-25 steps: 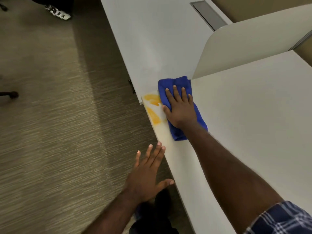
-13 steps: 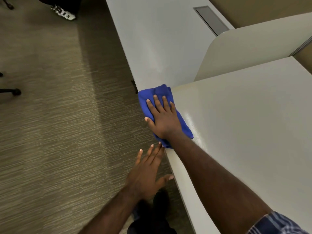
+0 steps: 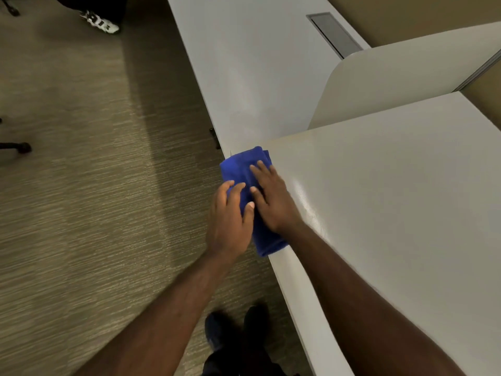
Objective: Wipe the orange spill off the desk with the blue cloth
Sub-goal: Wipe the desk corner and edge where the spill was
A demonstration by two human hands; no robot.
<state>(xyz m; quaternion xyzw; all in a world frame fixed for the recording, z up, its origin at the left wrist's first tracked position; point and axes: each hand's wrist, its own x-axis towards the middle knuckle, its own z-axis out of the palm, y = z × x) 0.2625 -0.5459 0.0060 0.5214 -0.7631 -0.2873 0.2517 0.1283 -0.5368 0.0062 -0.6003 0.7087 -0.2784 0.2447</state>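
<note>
The blue cloth (image 3: 244, 172) is bunched up, hanging over the desk (image 3: 393, 213) edge. Whatever lies under it is hidden. The right hand (image 3: 273, 202) presses flat on top, fingers (image 3: 257, 169) spread. The left hand (image 3: 230, 221) curls around its outer side, gripping it

striped tan carpet (image 3: 81, 185) left. long white desk (image 3: 393, 199) along right edge, curved divider (image 3: 406, 85) upright across it, grey grommet (image 3: 334, 33) at far end. beige wall (image 3: 406, 14) behind. chair base (image 3: 16, 147) far left. sneaker (image 3: 100, 23) top left.
</note>
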